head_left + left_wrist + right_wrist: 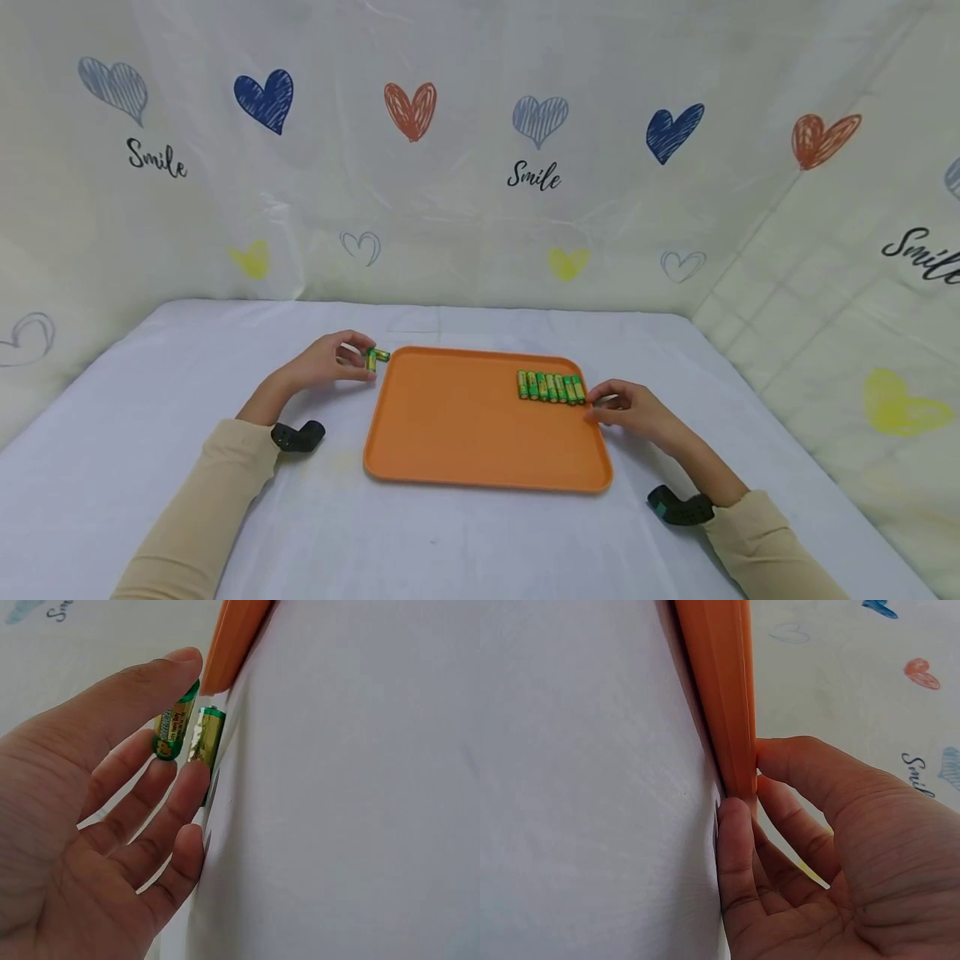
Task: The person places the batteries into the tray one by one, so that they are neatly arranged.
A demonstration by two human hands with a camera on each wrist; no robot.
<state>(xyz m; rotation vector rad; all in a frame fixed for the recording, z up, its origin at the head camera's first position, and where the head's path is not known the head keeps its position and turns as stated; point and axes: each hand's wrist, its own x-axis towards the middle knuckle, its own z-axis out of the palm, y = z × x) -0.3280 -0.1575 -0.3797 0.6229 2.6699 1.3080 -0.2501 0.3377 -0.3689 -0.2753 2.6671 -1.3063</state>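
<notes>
My left hand (330,358) is just off the tray's left edge, pinching a green-and-gold battery (174,724) between thumb and fingers. A second battery (206,739) lies on the white cloth right behind it, close to the fingertips and partly hidden by one finger in the left wrist view. On the orange tray (480,442), several matching batteries (551,387) lie side by side in a row at the upper right. My right hand (630,408) is at the tray's right rim, thumb tip against it and fingers loosely bent, near the row's last battery.
A white cloth (465,542) covers the table under the tray. Behind the table hangs a pale sheet (465,192) printed with hearts and "Smile". Black wrist devices sit on the left wrist (298,437) and the right wrist (680,507).
</notes>
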